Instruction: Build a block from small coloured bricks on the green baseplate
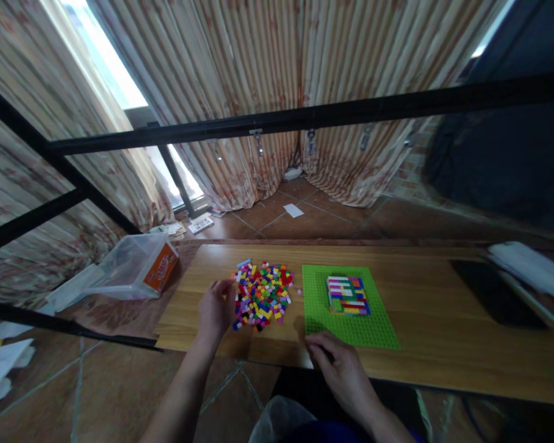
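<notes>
My left hand [216,306] is at the left side of a loose pile of small coloured toy bricks [264,294], its fingers curled together at the pile's edge. Whether a brick sits between those fingertips is hidden. My right hand [339,368] is at the table's front edge, by the near left corner of a green studded baseplate [316,295]. Its fingers are bent in and closed, and I cannot see what they hold, if anything. On the baseplate stands a low rectangular block built of bricks [348,296], with rows of white, pink, blue, red, yellow and green.
The long wooden table [425,320] carries a dark flat panel [493,292] and a white case [533,264] at its right end. Left of it on the floor stands a clear plastic box [132,267] with an orange label. A black metal bar [281,121] crosses behind the table.
</notes>
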Demonstrator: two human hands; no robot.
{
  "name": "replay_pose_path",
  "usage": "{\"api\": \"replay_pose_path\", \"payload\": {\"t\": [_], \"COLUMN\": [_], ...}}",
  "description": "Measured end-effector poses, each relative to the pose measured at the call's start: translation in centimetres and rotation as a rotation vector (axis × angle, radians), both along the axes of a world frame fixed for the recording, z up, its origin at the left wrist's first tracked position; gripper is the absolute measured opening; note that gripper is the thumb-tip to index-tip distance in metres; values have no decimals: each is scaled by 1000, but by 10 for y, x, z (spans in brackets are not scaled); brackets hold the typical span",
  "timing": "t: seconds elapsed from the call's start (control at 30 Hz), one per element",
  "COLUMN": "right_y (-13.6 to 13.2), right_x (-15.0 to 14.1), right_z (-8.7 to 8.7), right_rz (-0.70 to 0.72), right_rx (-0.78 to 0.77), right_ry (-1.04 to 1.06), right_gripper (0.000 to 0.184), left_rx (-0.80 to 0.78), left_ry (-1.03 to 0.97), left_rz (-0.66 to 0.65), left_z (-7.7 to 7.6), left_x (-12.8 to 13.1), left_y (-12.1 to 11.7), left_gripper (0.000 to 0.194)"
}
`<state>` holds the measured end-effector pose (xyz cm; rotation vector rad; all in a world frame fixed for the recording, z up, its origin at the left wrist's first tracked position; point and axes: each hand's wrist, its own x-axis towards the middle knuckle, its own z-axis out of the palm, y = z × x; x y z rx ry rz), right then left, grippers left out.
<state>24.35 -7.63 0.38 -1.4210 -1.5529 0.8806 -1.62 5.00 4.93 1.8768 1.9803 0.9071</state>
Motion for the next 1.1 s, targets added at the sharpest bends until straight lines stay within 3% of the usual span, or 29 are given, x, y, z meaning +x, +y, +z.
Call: {"api": "replay_pose_path", "payload": {"t": [0.07,0.17,0.33,0.43,0.6,0.77,0.93,1.1], "right_y": [-3,-10,-28,-41,-59,-75,-86,-84], "right_x": [-2,-7,-12,-7,6,17,33,45], "right_z": [4,13,30,33,29,19,12,16], "right_rz": [1,-1,53,43,37,2,-47,-56], "right_rx": [7,35,50,11,-15,-20,42,145], "right_ry": [15,43,72,69,67,106,134,98], "right_gripper": [25,24,26,26,24,20,20,25], "left_rx": [-4,-104,-518,-643,-773,-929,-953,-941], "left_ry": [-190,-490,-897,-1063,-1330,-1419,-1444,-1437], "left_rz": [-44,-118,-214,-235,-130,-67,-163,-202], "left_z": [6,3,-14,-22,-31,-24,-15,-17], "left_x": [10,36,86,104,117,130,147,159], "left_y": [-17,-53,-112,-131,-149,-162,-165,-164], "left_gripper": [26,28,29,33,40,41,31,27]}}
